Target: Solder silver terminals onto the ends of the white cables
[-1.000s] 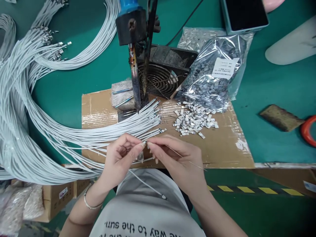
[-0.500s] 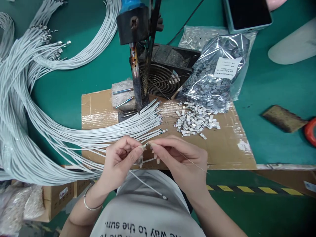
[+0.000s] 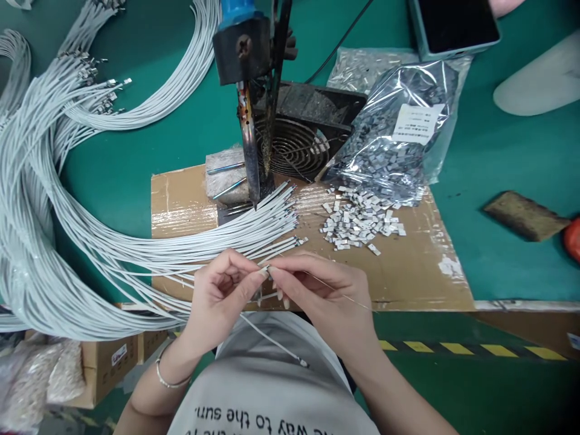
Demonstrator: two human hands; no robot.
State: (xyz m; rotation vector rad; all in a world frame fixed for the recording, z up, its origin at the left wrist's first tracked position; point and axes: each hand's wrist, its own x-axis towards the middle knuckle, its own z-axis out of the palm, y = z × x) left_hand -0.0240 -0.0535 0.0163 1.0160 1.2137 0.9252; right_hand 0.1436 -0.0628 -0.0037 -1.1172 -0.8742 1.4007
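My left hand [image 3: 222, 296] and my right hand [image 3: 324, 293] meet fingertip to fingertip over the near edge of a cardboard sheet [image 3: 408, 272]. Both are closed in a pinch on the end of one white wire [image 3: 272, 341], which trails down over my shirt. A small metal piece shows between the fingertips. A thin bare wire [image 3: 348, 297] runs from my right hand to the right. Just beyond my hands lie the ends of a bundle of white wires [image 3: 181, 248] and a loose heap of small metal terminals [image 3: 357, 220].
An upright soldering iron [image 3: 247, 121] in a stand rises behind the cardboard, beside a black fan [image 3: 299, 145]. A plastic bag of terminals [image 3: 389, 145] lies at the right. A phone [image 3: 453, 24], a brown pad [image 3: 523, 214] and boxes [image 3: 104, 362] under the table edge are around.
My hands have stayed together at the wire's end, with only small finger movements. The view has shifted slightly.
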